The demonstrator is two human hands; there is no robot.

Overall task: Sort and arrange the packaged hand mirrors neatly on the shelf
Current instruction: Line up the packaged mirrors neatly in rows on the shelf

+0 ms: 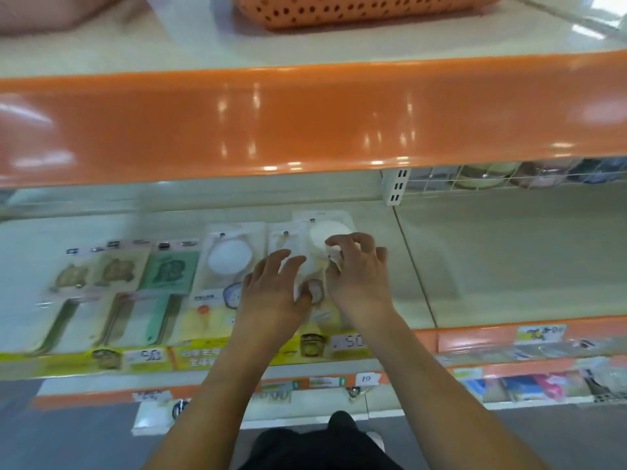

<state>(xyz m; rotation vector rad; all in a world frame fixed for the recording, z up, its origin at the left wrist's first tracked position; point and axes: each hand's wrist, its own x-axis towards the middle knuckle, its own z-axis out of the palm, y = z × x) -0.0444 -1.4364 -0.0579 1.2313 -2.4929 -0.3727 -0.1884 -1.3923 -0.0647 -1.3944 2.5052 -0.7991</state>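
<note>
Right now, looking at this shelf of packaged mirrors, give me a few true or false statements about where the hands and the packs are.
1. Both hands, the left hand and the right hand, are on the white round-mirror packs at the right end of the row. True.
2. The green packaged mirror lies to the right of the hands. False: it lies to their left.
3. An orange perforated plastic basket sits on the shelf above. True.
4. The shelf to the right of the hands is packed with mirrors. False: that stretch of cream shelf board is bare.
</note>
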